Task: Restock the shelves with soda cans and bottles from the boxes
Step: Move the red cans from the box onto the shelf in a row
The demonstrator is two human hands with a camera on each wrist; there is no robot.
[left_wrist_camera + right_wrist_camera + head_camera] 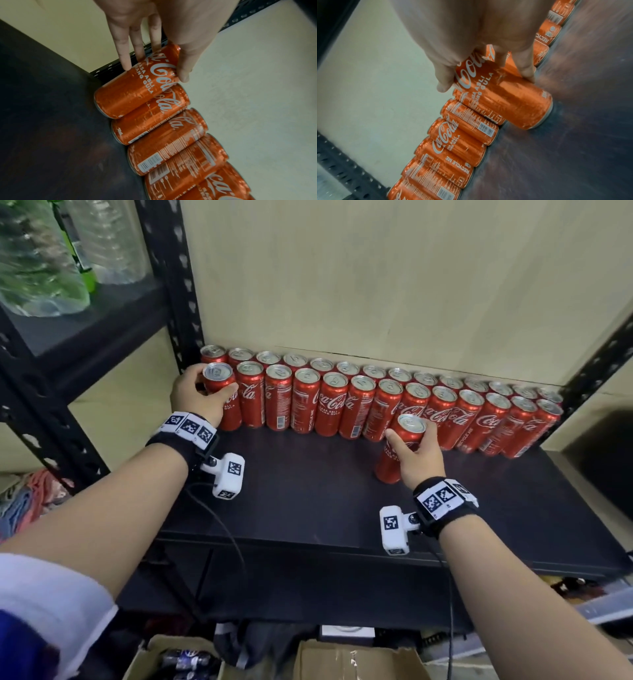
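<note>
Two rows of red Coca-Cola cans [359, 402] stand upright along the back of a dark shelf board [308, 498]. My left hand [202, 397] grips the leftmost can of the front row [219, 392] near its top, with the thumb on one side and the fingers on the other; the left wrist view shows this can [137, 88] and the fingers [125, 54] round it. My right hand [416, 450] grips a single can [399, 450] that stands on the shelf in front of the rows, right of centre. The right wrist view shows the held can [505, 100] beside the row.
Black slotted uprights [171, 285] frame the shelf on the left, and another upright [603, 347] rises at the right. Clear plastic bottles [41, 258] fill the neighbouring shelf at upper left. Open cardboard boxes [342, 659] with dark cans [188, 660] sit on the floor below.
</note>
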